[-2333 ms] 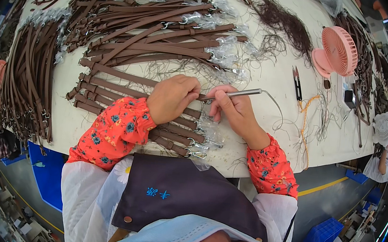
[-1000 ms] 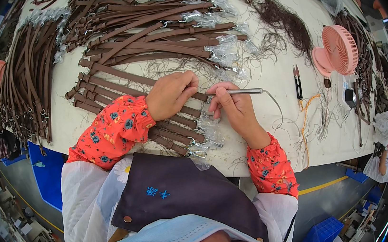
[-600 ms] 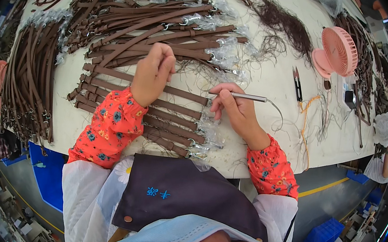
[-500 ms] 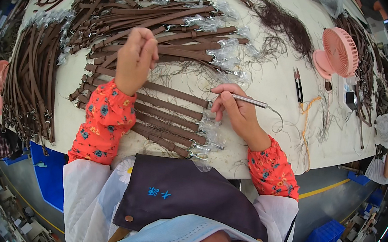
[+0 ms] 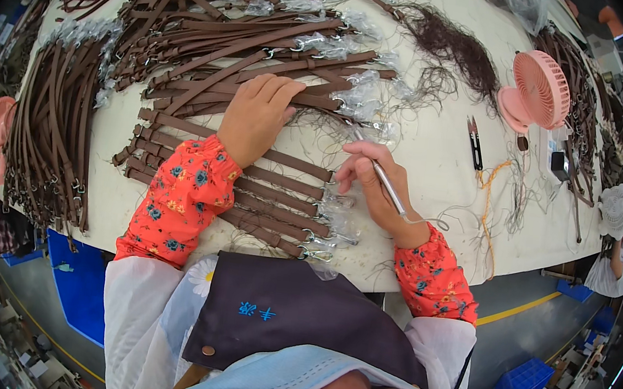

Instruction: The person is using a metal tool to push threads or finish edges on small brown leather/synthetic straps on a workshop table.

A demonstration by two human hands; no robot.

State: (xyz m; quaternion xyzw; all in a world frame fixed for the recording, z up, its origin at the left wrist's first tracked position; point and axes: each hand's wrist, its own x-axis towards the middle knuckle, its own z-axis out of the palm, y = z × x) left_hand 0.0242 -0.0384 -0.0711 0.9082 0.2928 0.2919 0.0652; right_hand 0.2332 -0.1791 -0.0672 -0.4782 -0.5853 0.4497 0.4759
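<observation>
Brown straps (image 5: 299, 165) lie in a row under my left sleeve (image 5: 185, 192). My left hand (image 5: 255, 119) bends its fingers over the strap pile (image 5: 218, 69) just past the row; I cannot tell if it grips one. My right hand (image 5: 378, 187) pinches a silver stick (image 5: 392, 191). A pink fan (image 5: 540, 88) stands beyond it, well to the right.

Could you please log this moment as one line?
left hand: over brown straps | right hand: holds silver pen-shaped tool | right side: pink fan, black snips

a pink fan (image 5: 541, 90) stands at right, a blue crate (image 5: 520, 387) on the grey floor (image 5: 500, 345).
</observation>
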